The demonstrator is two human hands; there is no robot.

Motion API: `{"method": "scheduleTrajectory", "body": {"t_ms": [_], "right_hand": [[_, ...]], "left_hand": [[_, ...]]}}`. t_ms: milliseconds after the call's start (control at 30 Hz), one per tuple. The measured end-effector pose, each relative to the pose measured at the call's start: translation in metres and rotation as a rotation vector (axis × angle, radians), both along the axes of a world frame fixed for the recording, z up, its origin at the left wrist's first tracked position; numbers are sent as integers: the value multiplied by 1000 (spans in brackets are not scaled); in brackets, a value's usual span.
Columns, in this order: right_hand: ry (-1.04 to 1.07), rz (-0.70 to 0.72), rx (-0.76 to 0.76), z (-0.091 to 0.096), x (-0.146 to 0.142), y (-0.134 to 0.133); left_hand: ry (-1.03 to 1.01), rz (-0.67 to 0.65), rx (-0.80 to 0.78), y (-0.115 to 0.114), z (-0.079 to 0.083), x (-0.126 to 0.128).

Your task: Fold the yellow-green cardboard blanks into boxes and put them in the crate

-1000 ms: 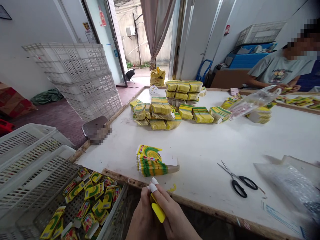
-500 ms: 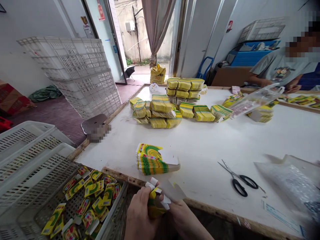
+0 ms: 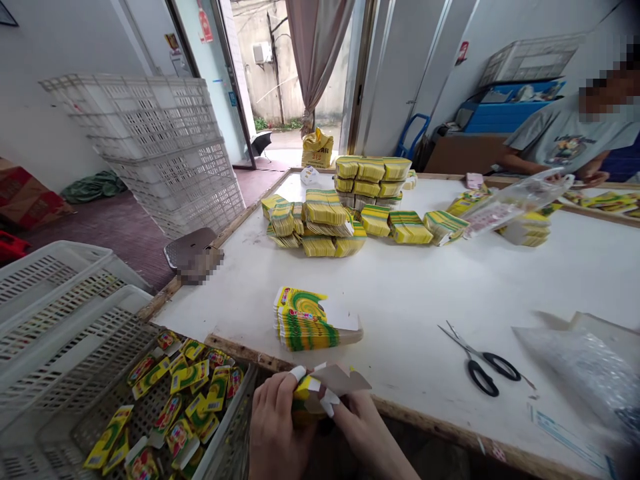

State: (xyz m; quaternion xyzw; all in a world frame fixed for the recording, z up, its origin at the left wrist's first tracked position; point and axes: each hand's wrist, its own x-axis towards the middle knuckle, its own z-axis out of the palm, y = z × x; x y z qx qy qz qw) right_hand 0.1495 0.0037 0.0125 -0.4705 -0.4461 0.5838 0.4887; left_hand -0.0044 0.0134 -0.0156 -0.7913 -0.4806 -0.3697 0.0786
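Between my two hands, at the table's near edge, is a small yellow cardboard box (image 3: pixel 306 399) with its flaps standing open. My left hand (image 3: pixel 275 420) is wrapped round its left side, and white tape shows on the fingertips. From the right, my right hand (image 3: pixel 361 421) grips the flaps, its thumb and fingers also taped. Part of the box is hidden by my fingers. Just beyond lies a stack of flat yellow and green cartons (image 3: pixel 307 323) on the white table (image 3: pixel 410 293). Folded boxes (image 3: pixel 187 377) lie loose in a white plastic crate (image 3: pixel 225 413) at lower left.
Bundled cartons (image 3: pixel 325 207) are piled further back. Black-handled scissors (image 3: pixel 483 367) and bubble wrap (image 3: pixel 575 353) lie to the right. A phone (image 3: pixel 193 250) is at the left edge, near stacked crates (image 3: pixel 165 147). A person (image 3: pixel 555 140) handles a plastic bag (image 3: pixel 520 197) across the table.
My right fingers have shifted on the box flaps, and my left fingers have closed further over its upper edge. The view has moved slightly. The loose boxes in the crate look unchanged.
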Motion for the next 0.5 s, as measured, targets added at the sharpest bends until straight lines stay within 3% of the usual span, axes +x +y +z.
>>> {"method": "scheduleTrajectory", "body": {"t_ms": [100, 267, 500], "right_hand": [[-45, -12, 31, 0, 7, -1], [270, -19, -236, -7, 4, -8], [327, 143, -194, 1, 14, -5]], "left_hand": [[12, 3, 31, 1, 5, 3], [-15, 25, 22, 3, 6, 2], [11, -35, -91, 2, -3, -10]]}}
